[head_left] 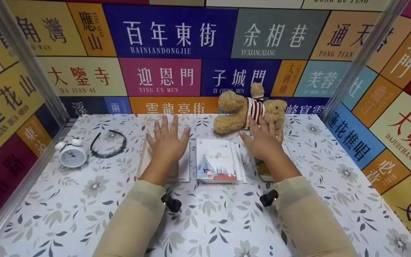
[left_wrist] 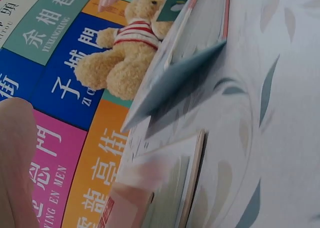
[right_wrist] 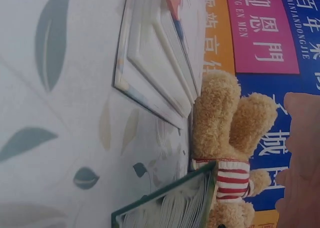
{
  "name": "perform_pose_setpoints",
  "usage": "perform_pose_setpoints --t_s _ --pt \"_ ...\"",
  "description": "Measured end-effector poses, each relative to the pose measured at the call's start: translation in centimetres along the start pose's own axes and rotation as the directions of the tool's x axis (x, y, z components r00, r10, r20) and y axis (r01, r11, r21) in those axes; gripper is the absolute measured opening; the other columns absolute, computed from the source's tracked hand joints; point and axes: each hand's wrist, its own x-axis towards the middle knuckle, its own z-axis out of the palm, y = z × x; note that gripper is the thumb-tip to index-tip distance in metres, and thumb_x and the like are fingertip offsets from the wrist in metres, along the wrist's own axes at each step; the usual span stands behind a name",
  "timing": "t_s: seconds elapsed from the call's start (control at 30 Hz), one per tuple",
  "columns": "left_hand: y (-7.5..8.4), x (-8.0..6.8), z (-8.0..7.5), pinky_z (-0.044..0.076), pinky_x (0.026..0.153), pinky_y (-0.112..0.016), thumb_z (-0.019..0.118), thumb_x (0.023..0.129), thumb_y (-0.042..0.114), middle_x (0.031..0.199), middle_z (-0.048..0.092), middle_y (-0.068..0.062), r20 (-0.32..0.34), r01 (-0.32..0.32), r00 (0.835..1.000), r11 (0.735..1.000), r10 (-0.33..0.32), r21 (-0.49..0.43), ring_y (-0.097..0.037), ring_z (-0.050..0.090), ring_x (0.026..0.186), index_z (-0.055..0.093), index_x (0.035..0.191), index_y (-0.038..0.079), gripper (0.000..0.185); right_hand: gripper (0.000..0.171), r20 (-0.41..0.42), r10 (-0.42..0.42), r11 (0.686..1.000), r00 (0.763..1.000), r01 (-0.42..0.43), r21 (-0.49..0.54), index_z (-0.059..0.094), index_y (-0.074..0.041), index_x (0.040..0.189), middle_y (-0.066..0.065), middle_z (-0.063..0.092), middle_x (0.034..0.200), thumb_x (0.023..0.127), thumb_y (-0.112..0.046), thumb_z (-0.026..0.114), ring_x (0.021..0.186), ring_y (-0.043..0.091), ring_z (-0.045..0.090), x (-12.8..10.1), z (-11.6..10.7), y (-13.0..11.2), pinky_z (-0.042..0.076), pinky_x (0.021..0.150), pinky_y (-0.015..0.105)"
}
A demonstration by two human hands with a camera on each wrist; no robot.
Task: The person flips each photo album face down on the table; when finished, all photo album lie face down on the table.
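My left hand (head_left: 168,141) is spread flat, fingers straight, over a pale book (head_left: 184,171) at the left of a row. My right hand (head_left: 262,141) is spread the same way over a darker book (head_left: 263,172) at the right. Whether either palm touches its book cannot be told. Between them lies a white book (head_left: 219,160) with a tent picture on its cover. In the left wrist view the pale book (left_wrist: 170,188) is nearest, with the white book (left_wrist: 200,48) beyond it. The right wrist view shows a green book edge (right_wrist: 165,208) and the white book (right_wrist: 160,63).
A tan teddy bear (head_left: 250,112) in a striped shirt lies on its side by the back wall, just past my right fingertips. A white alarm clock (head_left: 71,153) and a black headband (head_left: 108,144) sit at the left. Sign-covered walls enclose the floral table (head_left: 209,221).
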Motion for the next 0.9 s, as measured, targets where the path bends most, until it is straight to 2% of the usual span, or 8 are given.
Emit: perform_pose_setpoints --t_s 0.23,0.5,0.67,0.9 --pt "1.3 -1.2 0.8 -0.002 0.132 -0.073 0.027 0.107 0.072 0.184 0.002 -0.007 0.014 -0.028 0.999 0.997 0.029 -0.066 -0.037 -0.006 0.17 0.014 0.174 0.033 0.078 0.087 -0.013 0.002 0.997 1.0 -0.001 0.071 0.005 -0.035 0.174 0.012 -0.002 0.183 0.103 -0.08 0.029 0.166 0.045 -0.018 -1.0 -0.4 2.2 -0.012 0.125 0.081" --pt "4.8 -2.3 2.5 0.014 0.134 -0.067 0.034 0.109 0.066 0.183 0.011 -0.009 0.024 -0.081 0.996 0.98 0.087 -0.18 -0.039 0.006 0.169 0.023 0.173 0.028 0.075 0.085 -0.077 -0.001 0.989 0.997 0.012 0.148 0.023 -0.029 0.172 0.019 0.016 0.18 0.104 -0.079 0.029 0.166 0.05 -0.002 -1.9 -1.0 4.6 0.004 0.128 0.08" --pt "7.1 -3.2 4.0 0.019 0.133 -0.067 0.039 0.109 0.061 0.181 0.017 -0.012 0.045 -0.137 0.987 0.955 0.154 -0.261 -0.04 0.01 0.169 0.028 0.171 0.023 0.073 0.089 -0.056 0.043 0.97 0.998 -0.029 0.241 0.033 -0.022 0.17 0.019 0.024 0.178 0.102 -0.08 0.036 0.165 0.049 0.014 -2.4 -1.2 6.1 0.017 0.128 0.077" --pt "10.2 -4.7 6.0 0.022 0.135 -0.061 0.041 0.11 0.06 0.18 0.019 -0.012 0.133 -0.157 0.965 0.901 0.228 -0.406 -0.039 0.014 0.168 0.024 0.172 0.021 0.076 0.089 0.032 0.103 0.951 0.994 -0.108 0.29 0.03 -0.022 0.171 0.019 0.022 0.179 0.102 -0.079 0.039 0.163 0.049 0.023 -2.7 -1.5 8.6 0.025 0.127 0.074"
